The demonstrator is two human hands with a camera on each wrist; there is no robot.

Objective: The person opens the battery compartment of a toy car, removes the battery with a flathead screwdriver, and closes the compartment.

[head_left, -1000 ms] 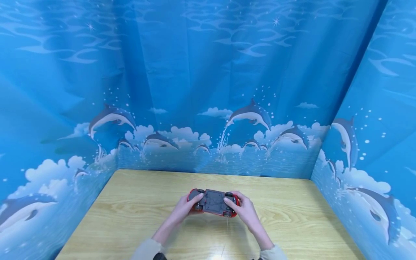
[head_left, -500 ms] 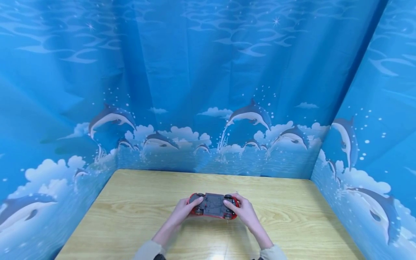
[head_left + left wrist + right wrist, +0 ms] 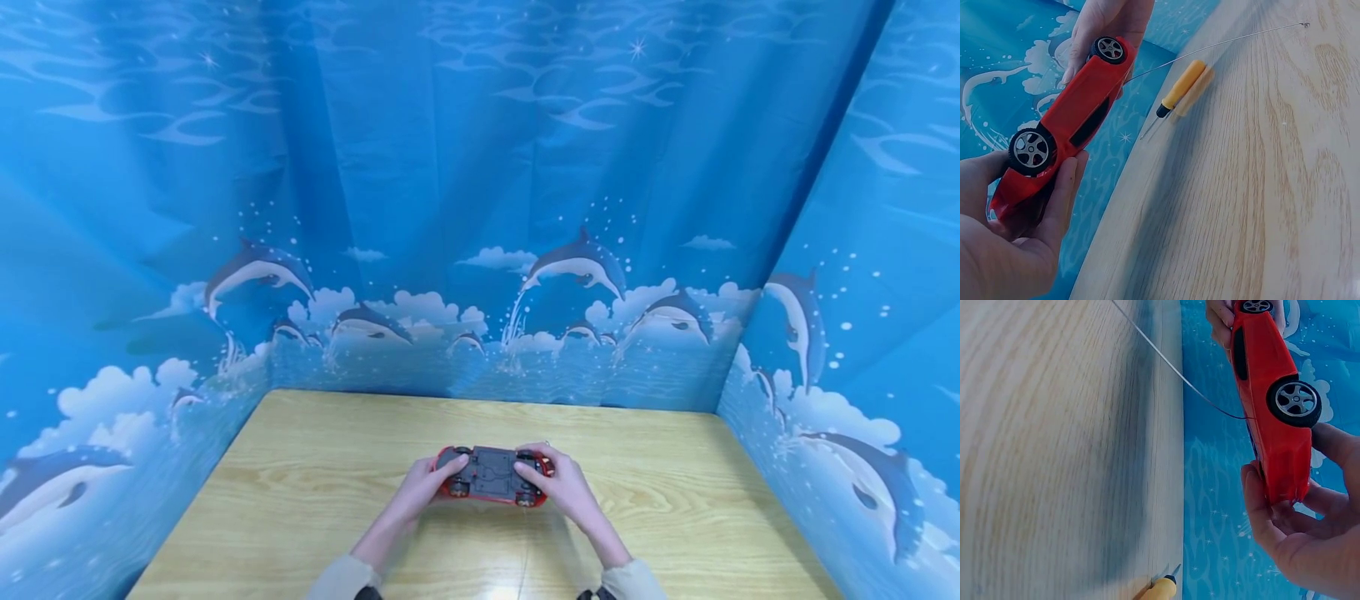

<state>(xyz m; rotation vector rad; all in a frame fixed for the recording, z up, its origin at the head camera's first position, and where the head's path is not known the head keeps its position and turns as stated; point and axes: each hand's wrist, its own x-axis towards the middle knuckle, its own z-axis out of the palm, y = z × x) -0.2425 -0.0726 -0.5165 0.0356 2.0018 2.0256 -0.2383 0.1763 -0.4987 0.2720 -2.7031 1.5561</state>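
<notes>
A red toy car (image 3: 492,475) is held upside down above the table, its dark underside and wheels facing up. My left hand (image 3: 422,487) grips its left end, thumb on the underside. At the other end my right hand (image 3: 564,490) grips it the same way, with its thumb pressed near the wheels. A thin wire antenna (image 3: 1222,44) sticks out of the car's body and reaches down over the wood, ending in a small hook. Both wrist views show the car's red side and silver-spoked wheels (image 3: 1294,401) between the hands.
A screwdriver (image 3: 1184,84) with a yellow handle lies on the wooden table (image 3: 322,467); its handle also shows low in the right wrist view. Blue curtains (image 3: 480,208) printed with dolphins stand behind the table and at both sides.
The car has turned slightly, its left end coming nearer the person so that it lies more level across the head view. Both hands keep their grip.
</notes>
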